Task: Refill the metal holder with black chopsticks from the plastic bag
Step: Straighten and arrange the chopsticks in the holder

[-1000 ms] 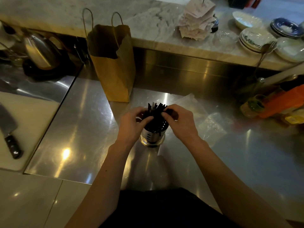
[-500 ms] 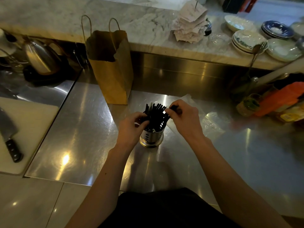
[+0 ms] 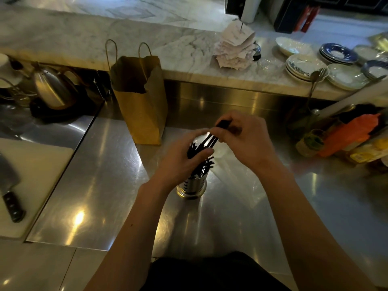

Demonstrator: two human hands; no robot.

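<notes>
A slotted metal holder [image 3: 191,186] stands on the steel counter, packed with black chopsticks [image 3: 206,163] that fan out of its top. My left hand [image 3: 184,156] wraps around the bundle just above the holder's rim. My right hand [image 3: 244,141] is raised above and to the right, pinching a few black chopsticks [image 3: 210,140] that slant down toward the bundle. The clear plastic bag is mostly hidden behind my hands; I cannot tell where it ends.
A brown paper bag [image 3: 139,99] stands just behind the holder. A white cutting board [image 3: 31,164] with a cleaver [image 3: 10,190] lies at left, a kettle [image 3: 52,87] behind it. Stacked plates [image 3: 306,67] and receipts [image 3: 235,49] sit on the marble ledge. Orange packaging [image 3: 346,135] is at right.
My right hand has lifted up and back with a few chopsticks pinched in it. My left hand has closed higher around the bundle. The camera has tilted upward.
</notes>
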